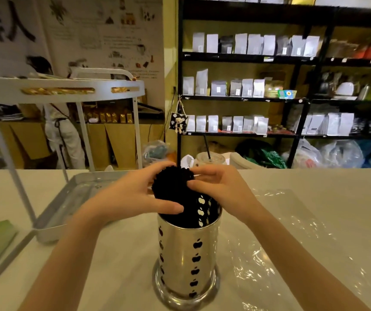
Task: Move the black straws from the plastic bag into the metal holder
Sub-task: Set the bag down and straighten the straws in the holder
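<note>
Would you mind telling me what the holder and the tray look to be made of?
The holder looks like polished steel: mirror-bright wall with apple-shaped cutouts. The tray seems brushed metal, perhaps aluminium: dull grey sheen, folded rim.

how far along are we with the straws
Nearly done. The straws are out of the plastic bag, which lies flat on the counter right of the holder. In hand: the left hand and right hand grip the bundle, its lower end already inside the holder. Left: lower it fully and let go. One straw sticks up above the rest.
</note>
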{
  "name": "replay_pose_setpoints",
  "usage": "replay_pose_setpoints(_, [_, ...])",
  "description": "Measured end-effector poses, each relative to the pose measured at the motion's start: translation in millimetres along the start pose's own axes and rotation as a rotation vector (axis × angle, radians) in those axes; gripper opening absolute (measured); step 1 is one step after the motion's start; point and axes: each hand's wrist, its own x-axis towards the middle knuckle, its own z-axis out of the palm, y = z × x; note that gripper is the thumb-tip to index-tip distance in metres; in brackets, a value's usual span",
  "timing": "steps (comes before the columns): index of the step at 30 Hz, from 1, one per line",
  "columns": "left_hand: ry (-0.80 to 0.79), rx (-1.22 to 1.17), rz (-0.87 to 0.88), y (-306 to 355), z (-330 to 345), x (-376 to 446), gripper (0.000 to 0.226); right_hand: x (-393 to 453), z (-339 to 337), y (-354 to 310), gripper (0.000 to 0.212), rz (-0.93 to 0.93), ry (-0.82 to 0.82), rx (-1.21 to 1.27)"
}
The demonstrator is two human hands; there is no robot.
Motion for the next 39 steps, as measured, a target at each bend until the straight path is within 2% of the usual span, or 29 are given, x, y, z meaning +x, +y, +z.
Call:
replay_pose_setpoints(3, [0.031,0.008,0.026,0,1,3,0.056,0,-2,1,0.023,0.009,0.052,0.031])
replay_pose_setpoints(6, [0.039,0.032,0.040,2,2,3,0.062,-2,-8,-5,0.023,0.025,0.081,0.069])
replay_pose_setpoints(11, [0.011,0.005,0.025,2,1,4,0.071,-3,-20,-22,0.017,-0.002,0.115,-0.010])
replay_pose_setpoints(16, [0.012,-0.105,0.042,0,-6,4,0.086,2,-40,-59,0.013,-0.191,0.388,0.082])
replay_pose_setpoints(19, [0.078,-0.125,0.075,1,-7,2,0.075,2,-49,-78,0.018,-0.341,0.571,0.223])
replay_pose_setpoints(22, [0.166,-0.150,0.178,9,-3,-2,0.043,4,-51,-80,0.021,-0.348,0.639,0.402])
replay_pose_setpoints(23, [0.220,-0.160,0.231,13,-2,-3,0.032,5,-49,-77,0.022,-0.317,0.637,0.445])
replay_pose_setpoints(25, [0.367,-0.193,0.309,18,-2,-5,0.025,5,-45,-66,0.022,-0.236,0.606,0.476])
replay_pose_setpoints(30, [0.673,-0.322,0.359,17,-15,-11,0.015,-4,-39,-35,0.017,-0.068,0.432,0.503])
replay_pose_setpoints(32, [0.800,-0.351,0.373,16,-18,-14,0.015,-9,-38,-25,0.013,-0.041,0.326,0.439])
replay_pose_setpoints(36, [1.005,-0.475,0.413,19,-20,-16,0.023,-22,-32,-19,0.016,-0.017,-0.017,0.180])
replay_pose_setpoints(38, [1.032,-0.467,0.456,22,-19,-17,0.026,-23,-28,-18,0.020,-0.040,-0.073,0.065])
replay_pose_setpoints(39, [1.030,-0.436,0.482,24,-17,-18,0.027,-22,-27,-16,0.020,-0.064,-0.032,0.046])
